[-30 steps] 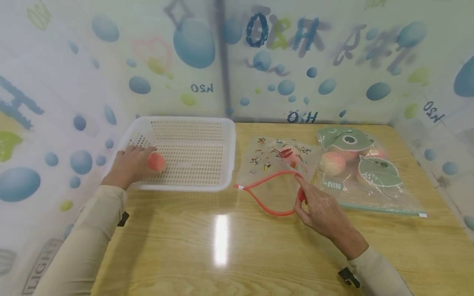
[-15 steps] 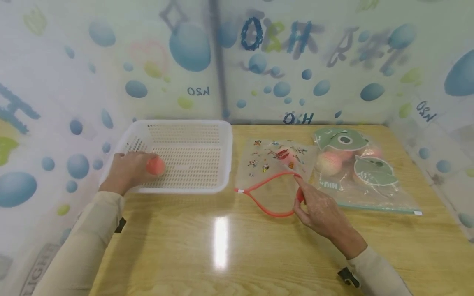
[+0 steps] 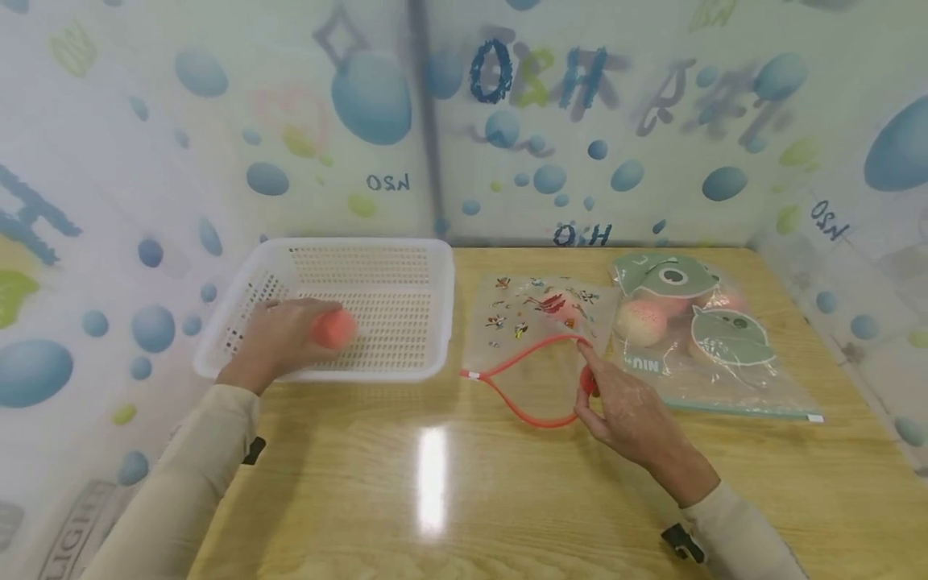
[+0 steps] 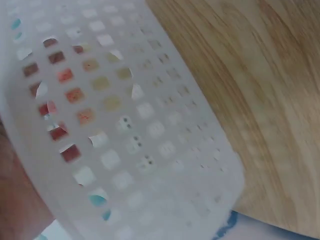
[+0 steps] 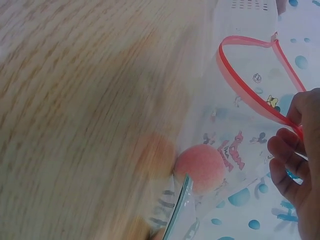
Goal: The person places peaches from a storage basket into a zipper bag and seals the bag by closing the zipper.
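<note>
Over the white plastic basket (image 3: 449, 322), my left hand (image 3: 279, 338) grips a pinkish-red peach (image 3: 335, 329). In the left wrist view the perforated basket wall (image 4: 150, 185) covers most of that hand and the peach. My right hand (image 3: 634, 415) pinches the red zip edge (image 3: 544, 422) of a clear cartoon-print zip bag (image 3: 489, 322), whose mouth gapes toward the basket. One peach (image 5: 201, 167) lies inside this bag, showing pink through the plastic.
To the right lies another clear zip bag (image 3: 732, 395) with green patches and a teal zip edge, holding several peaches (image 3: 641, 322). Everything rests on a wooden table (image 3: 362, 483), with printed wall sheets (image 3: 507, 193) behind and at both sides.
My left hand has moved right within the basket, carrying the peach with it. The right hand keeps its pinch on the bag's edge, and the head view has shifted slightly.
</note>
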Demonstrator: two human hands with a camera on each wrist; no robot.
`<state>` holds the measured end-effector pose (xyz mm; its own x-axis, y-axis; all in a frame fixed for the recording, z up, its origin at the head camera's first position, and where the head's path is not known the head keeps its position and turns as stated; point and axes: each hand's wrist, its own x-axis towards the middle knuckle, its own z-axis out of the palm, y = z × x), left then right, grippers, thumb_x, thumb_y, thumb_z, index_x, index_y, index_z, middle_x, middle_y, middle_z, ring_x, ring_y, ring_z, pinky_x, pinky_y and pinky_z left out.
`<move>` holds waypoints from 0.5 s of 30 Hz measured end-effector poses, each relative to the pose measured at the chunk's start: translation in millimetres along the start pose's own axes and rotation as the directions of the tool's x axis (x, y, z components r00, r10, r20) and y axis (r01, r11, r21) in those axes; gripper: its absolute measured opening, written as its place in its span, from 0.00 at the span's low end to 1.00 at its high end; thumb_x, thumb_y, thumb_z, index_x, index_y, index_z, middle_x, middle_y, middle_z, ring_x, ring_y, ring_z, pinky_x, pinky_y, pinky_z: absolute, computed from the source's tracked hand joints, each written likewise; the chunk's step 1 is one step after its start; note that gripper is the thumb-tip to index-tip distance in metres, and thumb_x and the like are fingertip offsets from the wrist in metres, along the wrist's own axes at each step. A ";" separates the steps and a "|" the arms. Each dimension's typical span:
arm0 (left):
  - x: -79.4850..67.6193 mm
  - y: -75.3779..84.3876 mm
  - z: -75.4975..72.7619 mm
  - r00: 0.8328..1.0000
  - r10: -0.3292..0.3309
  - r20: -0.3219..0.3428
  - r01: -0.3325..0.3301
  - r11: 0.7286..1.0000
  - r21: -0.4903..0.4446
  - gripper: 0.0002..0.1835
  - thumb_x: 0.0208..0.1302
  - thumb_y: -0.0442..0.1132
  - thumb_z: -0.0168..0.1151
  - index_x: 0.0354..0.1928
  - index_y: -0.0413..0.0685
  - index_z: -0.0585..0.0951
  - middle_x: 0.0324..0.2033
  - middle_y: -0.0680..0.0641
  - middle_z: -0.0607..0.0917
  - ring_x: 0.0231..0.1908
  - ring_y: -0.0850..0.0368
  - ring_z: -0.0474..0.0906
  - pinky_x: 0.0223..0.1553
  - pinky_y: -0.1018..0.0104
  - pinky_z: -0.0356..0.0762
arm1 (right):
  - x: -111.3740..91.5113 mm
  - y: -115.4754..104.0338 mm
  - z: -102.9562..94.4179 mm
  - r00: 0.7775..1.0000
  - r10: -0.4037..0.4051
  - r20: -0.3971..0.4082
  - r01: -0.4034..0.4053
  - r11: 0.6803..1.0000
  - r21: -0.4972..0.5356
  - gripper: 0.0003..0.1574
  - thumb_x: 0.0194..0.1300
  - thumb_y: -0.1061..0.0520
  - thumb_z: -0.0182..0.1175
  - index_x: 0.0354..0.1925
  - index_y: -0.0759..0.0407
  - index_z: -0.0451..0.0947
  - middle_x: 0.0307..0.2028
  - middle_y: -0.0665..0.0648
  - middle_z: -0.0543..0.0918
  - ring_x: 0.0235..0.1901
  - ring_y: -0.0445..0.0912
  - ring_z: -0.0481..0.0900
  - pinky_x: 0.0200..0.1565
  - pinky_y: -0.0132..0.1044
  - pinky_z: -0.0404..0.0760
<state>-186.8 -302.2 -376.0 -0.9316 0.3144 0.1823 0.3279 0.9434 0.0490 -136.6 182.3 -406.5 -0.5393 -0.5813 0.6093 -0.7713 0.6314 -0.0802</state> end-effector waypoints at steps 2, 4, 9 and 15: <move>2.5 8.0 -0.9 0.999 0.018 -0.039 -0.019 1.000 -0.023 0.35 0.36 0.61 0.69 0.51 0.58 0.78 0.46 0.50 0.81 0.46 0.49 0.75 0.40 0.48 0.65 | -0.2 1.2 -0.2 1.000 0.006 -0.003 -0.006 1.000 0.001 0.39 0.55 0.54 0.45 0.63 0.71 0.57 0.28 0.55 0.73 0.23 0.43 0.70 0.21 0.36 0.74; 4.9 15.7 -2.9 0.997 0.032 -0.068 -0.034 0.999 -0.037 0.37 0.34 0.61 0.70 0.52 0.58 0.77 0.46 0.51 0.80 0.46 0.50 0.75 0.41 0.49 0.65 | -0.5 2.1 -0.7 1.000 0.017 0.007 -0.017 1.000 0.000 0.39 0.55 0.54 0.45 0.63 0.70 0.57 0.28 0.55 0.73 0.24 0.43 0.70 0.21 0.36 0.75; 9.9 30.1 -5.9 0.990 0.070 -0.121 -0.075 0.996 -0.038 0.37 0.32 0.63 0.70 0.51 0.58 0.78 0.44 0.52 0.81 0.44 0.53 0.75 0.40 0.51 0.66 | -1.5 1.9 -2.2 0.997 0.046 0.055 -0.047 0.999 0.002 0.40 0.54 0.54 0.48 0.64 0.68 0.56 0.29 0.55 0.73 0.24 0.43 0.70 0.23 0.36 0.75; 10.4 38.1 -6.1 0.984 0.095 -0.151 -0.105 0.993 -0.055 0.38 0.32 0.64 0.69 0.50 0.57 0.78 0.43 0.51 0.81 0.44 0.52 0.75 0.43 0.51 0.65 | -0.2 0.6 -0.3 0.999 0.030 0.038 -0.030 0.999 0.010 0.39 0.54 0.54 0.47 0.63 0.70 0.57 0.28 0.55 0.73 0.24 0.43 0.69 0.22 0.35 0.74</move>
<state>-183.1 -263.6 -366.2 -0.8618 0.3834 0.3320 0.4318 0.8980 0.0840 -136.8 182.9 -406.5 -0.5747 -0.5810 0.5764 -0.7578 0.6437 -0.1067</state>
